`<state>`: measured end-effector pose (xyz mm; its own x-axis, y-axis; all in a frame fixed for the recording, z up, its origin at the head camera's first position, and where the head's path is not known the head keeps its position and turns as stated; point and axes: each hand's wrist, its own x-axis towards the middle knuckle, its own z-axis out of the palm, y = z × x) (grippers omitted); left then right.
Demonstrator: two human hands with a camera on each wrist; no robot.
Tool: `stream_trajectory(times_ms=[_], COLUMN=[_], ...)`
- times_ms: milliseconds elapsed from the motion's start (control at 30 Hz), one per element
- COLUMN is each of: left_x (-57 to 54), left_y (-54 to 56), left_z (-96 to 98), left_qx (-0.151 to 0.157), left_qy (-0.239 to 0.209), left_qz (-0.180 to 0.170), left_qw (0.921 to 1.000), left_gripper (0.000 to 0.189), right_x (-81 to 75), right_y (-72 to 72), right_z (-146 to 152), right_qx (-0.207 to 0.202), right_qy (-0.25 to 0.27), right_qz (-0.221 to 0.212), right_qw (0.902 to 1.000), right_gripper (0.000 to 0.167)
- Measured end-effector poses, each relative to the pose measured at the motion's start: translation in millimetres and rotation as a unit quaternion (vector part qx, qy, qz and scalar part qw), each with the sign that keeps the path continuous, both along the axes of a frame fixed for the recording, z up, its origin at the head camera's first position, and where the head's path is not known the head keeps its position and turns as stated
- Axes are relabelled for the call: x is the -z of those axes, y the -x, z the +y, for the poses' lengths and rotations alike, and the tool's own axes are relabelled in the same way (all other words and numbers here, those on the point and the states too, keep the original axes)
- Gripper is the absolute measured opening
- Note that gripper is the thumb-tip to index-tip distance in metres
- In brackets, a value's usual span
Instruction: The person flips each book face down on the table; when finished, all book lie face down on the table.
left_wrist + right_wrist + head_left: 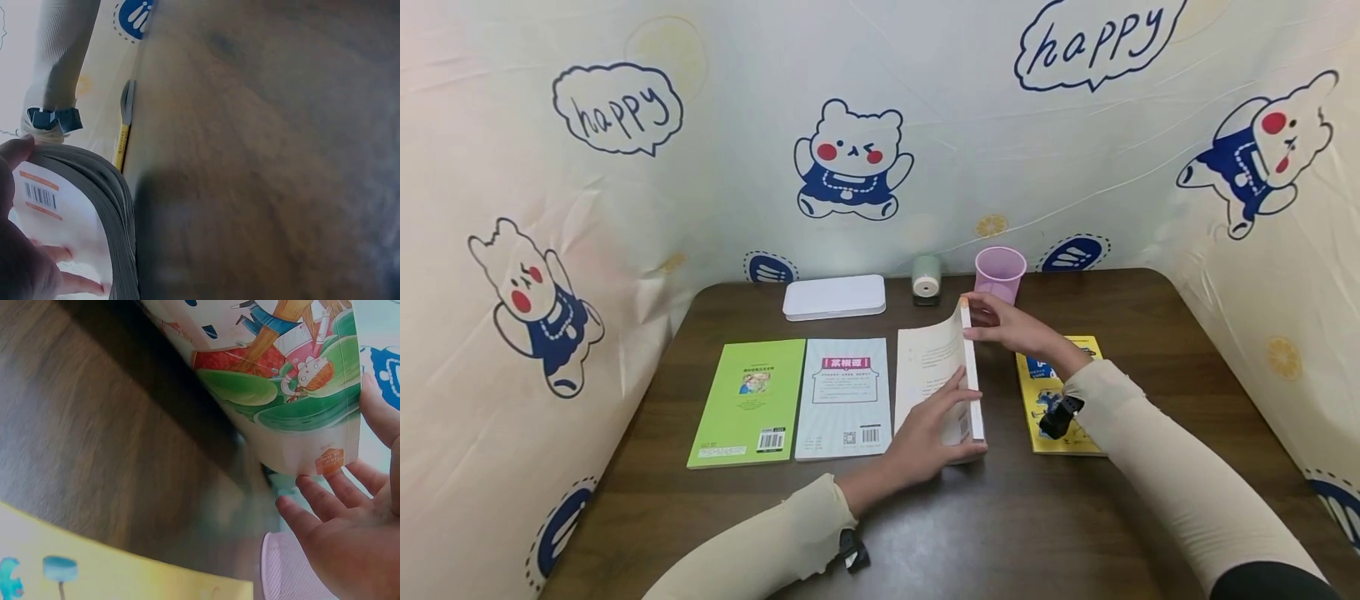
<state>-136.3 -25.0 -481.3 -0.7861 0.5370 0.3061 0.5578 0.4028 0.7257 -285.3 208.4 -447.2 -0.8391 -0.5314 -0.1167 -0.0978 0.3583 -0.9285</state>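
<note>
A paperback book (928,358) stands tilted up on the table, its pale inner side towards the left and a white spine on the right. My left hand (925,437) grips its near part, fingers spread over the back cover with a barcode (40,195) in the left wrist view. The pages bow outward there. At the far end of the spine, my right hand (1011,325) holds the book between thumb and fingers. The right wrist view shows its illustrated front cover (281,387) with green shapes, and my right fingertips (312,497) at the cover's edge.
Left of it lie a pale blue book (842,425) and a green book (737,417). A yellow book (1045,429) lies under my right forearm. Along the back stand a white case (835,297), a green pencil sharpener (927,275) and a pink cup (1000,271).
</note>
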Motion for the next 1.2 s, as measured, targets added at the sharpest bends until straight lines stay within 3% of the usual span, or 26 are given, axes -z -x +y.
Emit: stream_trajectory(times_ms=[233, 433, 767, 967, 1200], left_x=[2.0, 2.7, 2.5, 2.6, 4.0], left_y=[0.0, -1.5, 0.3, 3.7, 9.9], left_z=[6.5, 11.2, 8.8, 4.7, 11.1], left_qx=[-0.003, -0.002, 0.043, 0.073, 0.115], left_qy=[0.054, 0.109, 0.188, 0.209, 0.259], left_qz=[0.013, -0.022, -0.039, -0.044, -0.049], left_qw=[0.9984, 0.9938, 0.9804, 0.9742, 0.9578], left_gripper=[0.066, 0.066, 0.077, 0.083, 0.08], right_x=[9.9, 15.7, 15.7, 14.5, 11.9], right_y=[0.2, -0.1, -0.4, -1.1, -3.6], right_z=[8, 13, 22, 30, 44], right_qx=[-0.002, -0.007, -0.024, -0.022, -0.023], right_qy=[-0.004, -0.056, -0.117, -0.174, -0.216], right_qz=[-0.001, 0.026, 0.058, 0.062, 0.046], right_qw=[1.0, 0.9981, 0.9911, 0.9826, 0.9749], right_gripper=[0.079, 0.08, 0.082, 0.083, 0.083])
